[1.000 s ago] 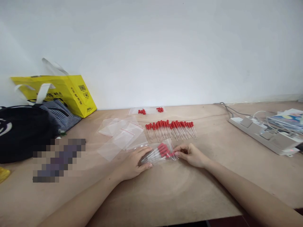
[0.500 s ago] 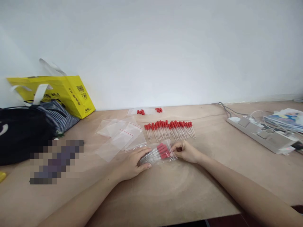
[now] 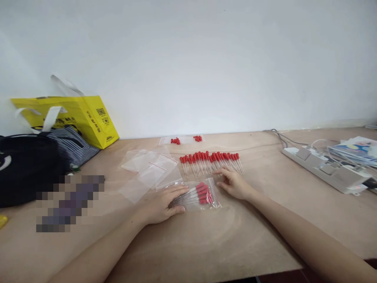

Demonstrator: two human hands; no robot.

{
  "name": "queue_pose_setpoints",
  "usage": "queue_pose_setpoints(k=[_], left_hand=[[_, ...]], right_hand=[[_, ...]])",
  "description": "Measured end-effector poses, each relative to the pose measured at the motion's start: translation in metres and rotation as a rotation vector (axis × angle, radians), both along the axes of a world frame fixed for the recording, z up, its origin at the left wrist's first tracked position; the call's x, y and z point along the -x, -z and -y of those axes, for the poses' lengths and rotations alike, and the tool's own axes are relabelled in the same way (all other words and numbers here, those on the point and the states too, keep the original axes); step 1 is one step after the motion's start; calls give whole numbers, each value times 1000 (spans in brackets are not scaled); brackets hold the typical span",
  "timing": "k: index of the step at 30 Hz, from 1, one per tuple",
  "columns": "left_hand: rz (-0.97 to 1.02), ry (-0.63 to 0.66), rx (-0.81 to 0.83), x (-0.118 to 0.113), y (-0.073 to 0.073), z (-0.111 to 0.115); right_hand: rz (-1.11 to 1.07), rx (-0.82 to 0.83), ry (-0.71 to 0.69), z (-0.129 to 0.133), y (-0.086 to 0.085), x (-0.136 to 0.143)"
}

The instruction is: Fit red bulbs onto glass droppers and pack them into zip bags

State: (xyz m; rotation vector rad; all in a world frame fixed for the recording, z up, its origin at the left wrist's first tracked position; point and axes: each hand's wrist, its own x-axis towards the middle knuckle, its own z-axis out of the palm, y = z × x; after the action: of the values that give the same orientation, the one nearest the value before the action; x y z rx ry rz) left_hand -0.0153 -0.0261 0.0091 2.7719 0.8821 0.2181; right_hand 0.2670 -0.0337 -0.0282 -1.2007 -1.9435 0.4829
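As the left hand [image 3: 162,202] clasps the likely light, slick bag [image 3: 194,195], its edge [image 3: 215,193] beside the empty right hand [image 3: 235,184] suits pinching.

The wooden table [image 3: 206,247] bears 1 filled clear bag [image 3: 193,195], red-topped droppers [image 3: 209,159], flat bags [image 3: 149,169], and 1 power strip [image 3: 314,165].

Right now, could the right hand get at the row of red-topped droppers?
Probably yes: the right hand looks empty and is close to the near ends of the red-topped droppers, with nothing seeming to stand between. The filled clear bag lies off to the side, with the left hand on it.
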Motion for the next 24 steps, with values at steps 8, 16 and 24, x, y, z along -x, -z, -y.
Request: queue_pose_setpoints(k=[8,16,24], left_hand=[[162,-16,-319,12,23,-26],[466,25,-334,2,17,-18],[385,279,-279,-8,20,-9]], right_hand=[[219,-284,-234,4,4,15],[510,-679,-85,10,6,45],[565,-768,-80,5,7,43]])
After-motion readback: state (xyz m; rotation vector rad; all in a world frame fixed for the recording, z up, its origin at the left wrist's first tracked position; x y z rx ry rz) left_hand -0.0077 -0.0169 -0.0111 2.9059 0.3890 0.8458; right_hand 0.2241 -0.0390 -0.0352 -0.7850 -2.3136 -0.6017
